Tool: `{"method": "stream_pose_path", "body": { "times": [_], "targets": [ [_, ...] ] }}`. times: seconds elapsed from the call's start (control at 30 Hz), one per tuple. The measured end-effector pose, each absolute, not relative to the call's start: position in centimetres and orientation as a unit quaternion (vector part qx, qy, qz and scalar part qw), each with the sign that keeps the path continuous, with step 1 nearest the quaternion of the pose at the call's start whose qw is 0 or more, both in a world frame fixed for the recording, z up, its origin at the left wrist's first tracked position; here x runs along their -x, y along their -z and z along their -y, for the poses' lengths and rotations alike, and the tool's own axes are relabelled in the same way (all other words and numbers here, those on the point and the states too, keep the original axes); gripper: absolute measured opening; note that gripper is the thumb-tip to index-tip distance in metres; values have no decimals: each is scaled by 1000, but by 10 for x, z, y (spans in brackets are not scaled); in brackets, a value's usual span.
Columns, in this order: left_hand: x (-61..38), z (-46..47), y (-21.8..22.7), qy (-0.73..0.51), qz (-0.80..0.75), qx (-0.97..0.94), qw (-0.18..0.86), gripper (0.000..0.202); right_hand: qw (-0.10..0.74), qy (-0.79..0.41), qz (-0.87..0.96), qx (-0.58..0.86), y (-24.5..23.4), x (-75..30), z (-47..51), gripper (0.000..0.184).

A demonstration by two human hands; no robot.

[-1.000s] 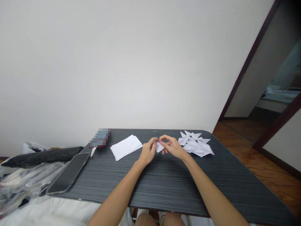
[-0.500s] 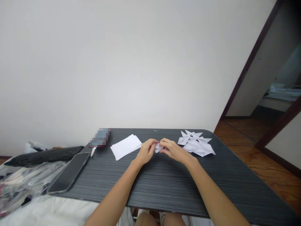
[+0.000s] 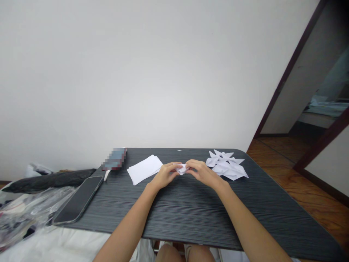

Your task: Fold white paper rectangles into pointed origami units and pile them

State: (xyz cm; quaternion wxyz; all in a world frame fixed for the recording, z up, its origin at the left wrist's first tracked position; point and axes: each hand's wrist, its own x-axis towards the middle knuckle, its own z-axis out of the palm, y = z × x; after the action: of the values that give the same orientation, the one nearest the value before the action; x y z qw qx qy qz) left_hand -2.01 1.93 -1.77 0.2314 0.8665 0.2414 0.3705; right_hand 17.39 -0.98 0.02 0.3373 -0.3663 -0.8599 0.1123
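Between my hands, over the middle of the dark table (image 3: 185,211), is a small folded piece of white paper (image 3: 181,169). The fingertips of my left hand (image 3: 167,174) pinch its left side. My right hand (image 3: 201,171) grips its right side between thumb and fingers. Left of my hands lies a small stack of flat white paper sheets (image 3: 144,170), slightly fanned. To the right rests a group of several folded white paper pieces (image 3: 230,168) with pointed tips, overlapping each other.
A smartphone (image 3: 79,200) lies along the table's left edge. Behind it are a blurred-out box-like item (image 3: 115,159) and a small white strip (image 3: 107,175). Beyond that edge sit a long black wrapped bundle (image 3: 51,180) and clear plastic bags (image 3: 35,207). A white wall (image 3: 163,72) borders the table's far side.
My left hand has shifted slightly left and its fingers have straightened along the paper. More of the folded paper now shows between my hands. The other things stay put.
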Motion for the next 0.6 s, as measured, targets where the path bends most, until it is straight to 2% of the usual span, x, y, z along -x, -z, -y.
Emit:
{"method": "stream_pose_path", "body": {
  "times": [0.23, 0.6],
  "targets": [
    [19, -19, 18, -404, -263, -850, 212, 19, 349, -119, 856, 361, 3, -171, 10, 13],
    [18, -15, 12, -418, -301, -807, 289, 18, 392, -167, 821, 380, 6, -171, 7, 11]
  ]
}}
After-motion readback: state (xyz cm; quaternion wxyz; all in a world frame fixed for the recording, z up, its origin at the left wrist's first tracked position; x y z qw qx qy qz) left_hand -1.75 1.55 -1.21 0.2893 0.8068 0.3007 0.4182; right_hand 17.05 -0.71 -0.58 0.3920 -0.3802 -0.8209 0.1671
